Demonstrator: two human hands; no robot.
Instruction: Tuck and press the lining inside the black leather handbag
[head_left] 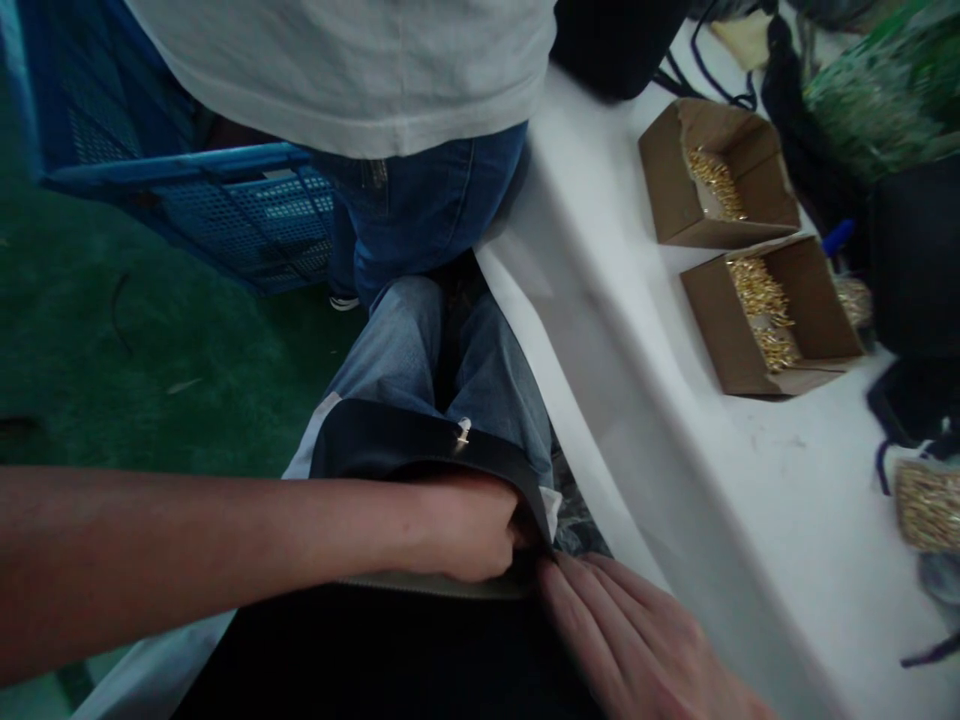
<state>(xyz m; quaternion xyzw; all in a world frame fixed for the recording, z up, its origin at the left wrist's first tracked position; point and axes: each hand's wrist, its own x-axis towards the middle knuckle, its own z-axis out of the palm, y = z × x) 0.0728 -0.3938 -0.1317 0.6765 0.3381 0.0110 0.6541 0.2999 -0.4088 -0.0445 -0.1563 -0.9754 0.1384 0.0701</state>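
Note:
A black bag (390, 650) lies over my lap with its mouth open. Along the near rim runs a zipper, and a small shiny metal fitting (463, 431) sits on the far rim. My left hand (476, 530) reaches inside the mouth from the left, curled near the right-hand corner. Its fingertips are hidden, as is whatever they may hold. At that same corner, my right hand (622, 630) pinches the bag's edge between thumb and fingers from outside.
Right of me stands a white-covered table (600, 330) bearing two cardboard boxes (705, 330) of small gold-coloured metal parts. A bag of similar parts (930, 505) lies farther right. A person in a white shirt (375, 70) stands ahead, beside a blue plastic crate (240, 215).

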